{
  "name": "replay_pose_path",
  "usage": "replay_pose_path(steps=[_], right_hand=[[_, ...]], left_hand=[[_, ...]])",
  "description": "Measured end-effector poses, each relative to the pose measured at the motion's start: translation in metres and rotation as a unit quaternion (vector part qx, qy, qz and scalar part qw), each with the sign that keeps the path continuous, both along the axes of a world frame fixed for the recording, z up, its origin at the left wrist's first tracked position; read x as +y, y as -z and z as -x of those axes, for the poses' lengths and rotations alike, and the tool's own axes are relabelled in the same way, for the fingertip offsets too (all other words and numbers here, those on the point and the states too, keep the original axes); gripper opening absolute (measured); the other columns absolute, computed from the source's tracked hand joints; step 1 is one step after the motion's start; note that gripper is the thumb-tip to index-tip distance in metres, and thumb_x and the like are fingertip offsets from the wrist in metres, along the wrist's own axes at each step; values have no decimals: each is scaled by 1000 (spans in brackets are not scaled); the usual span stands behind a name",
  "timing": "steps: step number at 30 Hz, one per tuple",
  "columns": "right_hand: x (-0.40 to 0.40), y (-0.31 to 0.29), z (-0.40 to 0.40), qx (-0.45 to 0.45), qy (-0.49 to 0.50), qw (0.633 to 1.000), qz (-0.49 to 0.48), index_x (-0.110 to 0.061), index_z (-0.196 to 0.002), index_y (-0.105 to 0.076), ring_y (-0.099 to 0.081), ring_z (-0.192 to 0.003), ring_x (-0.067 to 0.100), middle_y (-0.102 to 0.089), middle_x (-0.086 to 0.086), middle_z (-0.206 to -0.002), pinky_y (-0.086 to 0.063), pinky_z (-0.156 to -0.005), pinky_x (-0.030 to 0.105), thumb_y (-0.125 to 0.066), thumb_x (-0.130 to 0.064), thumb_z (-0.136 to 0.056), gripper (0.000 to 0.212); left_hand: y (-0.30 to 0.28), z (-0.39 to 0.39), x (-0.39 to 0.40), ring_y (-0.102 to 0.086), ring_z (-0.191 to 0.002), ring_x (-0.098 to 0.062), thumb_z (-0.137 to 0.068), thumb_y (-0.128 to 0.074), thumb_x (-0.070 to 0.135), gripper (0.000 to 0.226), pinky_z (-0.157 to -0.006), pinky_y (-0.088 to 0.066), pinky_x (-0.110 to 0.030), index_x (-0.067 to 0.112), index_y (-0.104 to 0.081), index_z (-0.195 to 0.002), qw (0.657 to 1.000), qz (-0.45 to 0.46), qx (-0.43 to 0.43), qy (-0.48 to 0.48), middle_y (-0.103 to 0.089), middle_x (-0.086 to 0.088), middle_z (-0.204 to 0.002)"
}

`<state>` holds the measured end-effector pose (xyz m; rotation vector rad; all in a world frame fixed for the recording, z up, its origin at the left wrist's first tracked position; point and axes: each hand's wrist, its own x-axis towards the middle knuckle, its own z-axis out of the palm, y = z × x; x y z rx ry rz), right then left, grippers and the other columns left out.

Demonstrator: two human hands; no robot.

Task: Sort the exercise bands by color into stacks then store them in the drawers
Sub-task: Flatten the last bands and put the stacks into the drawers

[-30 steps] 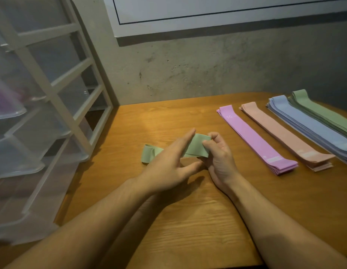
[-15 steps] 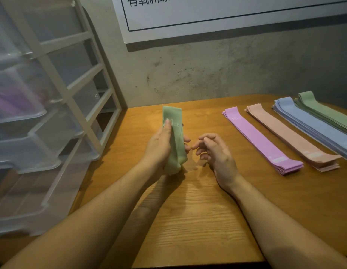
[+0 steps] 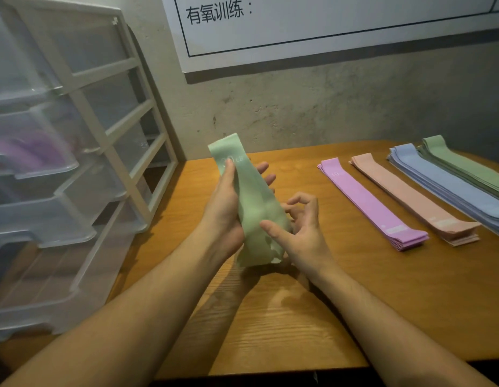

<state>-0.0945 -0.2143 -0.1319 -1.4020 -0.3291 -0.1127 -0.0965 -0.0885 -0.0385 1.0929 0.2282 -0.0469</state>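
Clear plastic drawers [image 3: 55, 174] far left, some pulled out. Left hand [image 3: 224, 210] grips folded green band [image 3: 251, 202] upright over wood table [image 3: 298, 317]; right hand [image 3: 301, 230] touches it, fingers loosely curled. Purple stack [image 3: 374, 203], pink stack [image 3: 410, 198], blue stack [image 3: 443, 181], green stack [image 3: 466, 166] on the right. Concrete wall, sign [image 3: 326, 20] reads "有氧训练:".

Wooden table [image 3: 354, 303] carries purple [image 3: 371, 202], pink [image 3: 410, 196], blue [image 3: 449, 185], green [image 3: 466, 166] band stacks (side by side).
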Motion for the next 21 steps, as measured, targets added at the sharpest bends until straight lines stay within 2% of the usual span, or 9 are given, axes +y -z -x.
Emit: replay_pose_path(steps=[2,3,7,9,11,14,16,19,21], right_hand=[[-1,-2,2,-25,24,999,8,-21,-105,-50,-65,-81,15,-65,4,-96,-56,-65,34,-84,-22,-80,42],[-2,-3,2,-28,28,999,19,-18,-102,-55,-62,-79,14,-65,2,-92,-54,-66,33,-82,-20,-82,35],[-4,-4,-1,-5,23,996,80,-34,-88,-64,-62,-90,14,-66,-2,-97,-55,-75,35,-80,-53,-70,31],[-4,-2,-1,10,13,997,76,-31,-82,-64,-61,-88,16,-66,-1,-92,-56,-77,43,-76,-56,-70,30],[-4,-2,-1,31,-2,999,22,-26,-81,-62,-59,-83,21,-64,2,-86,-54,-73,51,-75,-49,-77,27],[-5,-6,2,7,0,1000,-13,-15,-89,-57,-54,-79,14,-60,1,-83,-46,-72,38,-68,-30,-92,19],[-8,-10,5,0,-9,1000,-19,-11,-91,-55,-53,-79,12,-60,1,-85,-45,-71,30,-63,-26,-94,17],[-15,-16,9,15,-22,1000,-15,-3,-96,-59,-56,-83,17,-61,10,-90,-49,-74,38,-64,-28,-93,25],[-21,-20,7,23,-12,1000,-17,-6,-92,-63,-60,-89,16,-66,14,-100,-50,-78,38,-68,-24,-93,19]], left_hand=[[-3,-1,-2,-69,-95,-21,-100,-39,63,64,-93,-54,-39,11,-71,-119,1000,18,-3,-16,-75,-13,-110],[-4,-1,-3,-70,-96,-21,-99,-40,63,64,-92,-55,-39,11,-69,-122,999,23,-7,-24,-74,-14,-112],[-6,0,-10,-72,-91,-17,-102,-43,56,54,-88,-56,-38,12,-63,-125,999,28,-32,-30,-76,-5,-107],[-6,-1,-11,-73,-88,-17,-102,-44,54,51,-84,-57,-38,15,-58,-131,999,15,-39,-30,-77,-3,-106],[-4,-3,-11,-74,-84,-16,-102,-44,53,49,-80,-59,-38,16,-55,-133,999,-4,-42,-33,-77,-3,-100],[1,-7,-12,-74,-85,-19,-105,-42,48,44,-81,-60,-44,16,-55,-131,997,-40,-48,-42,-75,-5,-95],[3,-8,-13,-73,-87,-22,-105,-41,47,44,-86,-58,-48,14,-53,-131,997,-49,-49,-44,-72,-8,-98],[-1,-9,-14,-68,-90,-23,-107,-38,45,37,-88,-57,-48,17,-52,-126,994,-67,-75,-46,-69,-11,-103],[-3,-10,-13,-65,-88,-19,-108,-35,41,26,-84,-56,-41,25,-53,-117,981,-142,-115,-59,-68,-7,-99]])
